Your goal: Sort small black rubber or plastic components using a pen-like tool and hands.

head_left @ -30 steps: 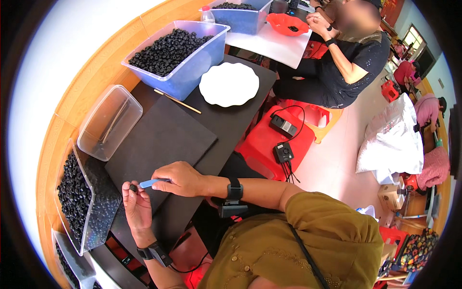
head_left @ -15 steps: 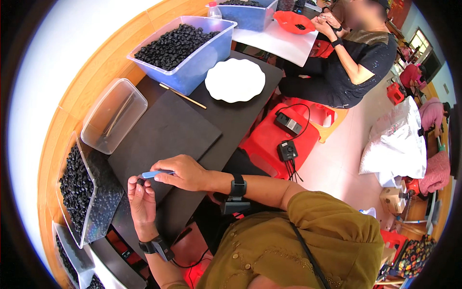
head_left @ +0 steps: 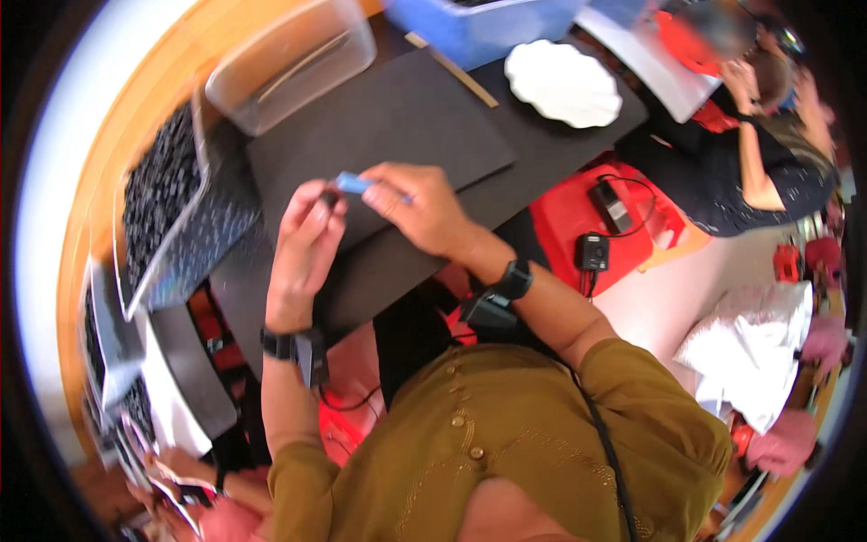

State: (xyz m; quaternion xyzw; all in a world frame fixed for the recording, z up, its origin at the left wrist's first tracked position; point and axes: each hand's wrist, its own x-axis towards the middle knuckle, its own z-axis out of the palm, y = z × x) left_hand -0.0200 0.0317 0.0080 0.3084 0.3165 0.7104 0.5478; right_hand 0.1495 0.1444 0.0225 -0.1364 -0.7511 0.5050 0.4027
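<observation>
A small black piece (head_left: 329,198) is located above the near part of the worktop (head_left: 348,296), pinched between the thumb and fingertips of the left hand (head_left: 300,248). The fingers of the right hand (head_left: 423,206) are closed around a blue tool (head_left: 352,183); its end points at the piece, and motion blur hides whether the two touch. A strapped black module is worn at the left wrist (head_left: 312,356) and another at the right wrist (head_left: 495,305). A flat black board (head_left: 397,117) lies on the worktop beyond the hands. A transparent container (head_left: 287,72) is positioned at the board's far left corner; a transparent bin (head_left: 221,237) of black pieces stands to the left of the board. A thin wooden stick (head_left: 456,72) lies along the board's far right side, near a blue tub (head_left: 483,36). A white scalloped plate (head_left: 564,86) rests farther right. Beside the worktop, a red stool (head_left: 562,217) supports two black devices (head_left: 592,251) with cables. A seated co-worker (head_left: 722,181) occupies the upper right; a white sack (head_left: 754,348) is positioned below.
</observation>
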